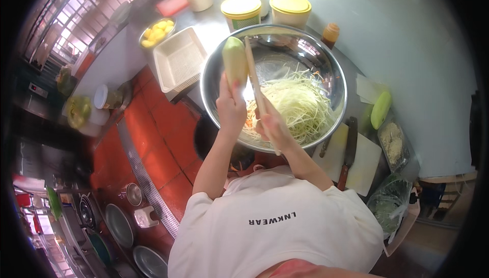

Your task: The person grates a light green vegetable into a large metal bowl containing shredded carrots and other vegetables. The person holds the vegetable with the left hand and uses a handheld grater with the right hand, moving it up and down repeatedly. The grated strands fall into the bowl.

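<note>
Over a large steel bowl [341,87], my left hand [231,104] grips the lower end of a peeled pale-green fruit, likely a green papaya [234,58]. My right hand [274,123] is closed around a long, narrow wooden tool [250,60], seen edge-on and slanting beside the papaya. Whether it has a blade cannot be told. The tool's top end is close to the papaya; contact between them is unclear. A heap of pale-green shreds [301,102] lies in the bowl, with some orange shreds [250,119] at its left edge, partly hidden by my hands.
Right of the bowl, a knife [348,153] lies on a white cutting board [365,163]. Beyond are a green fruit [381,110] and a tray of chopped food [391,144]. Yellow-lidded tubs [291,8] stand behind; a cream basket [179,60] sits left.
</note>
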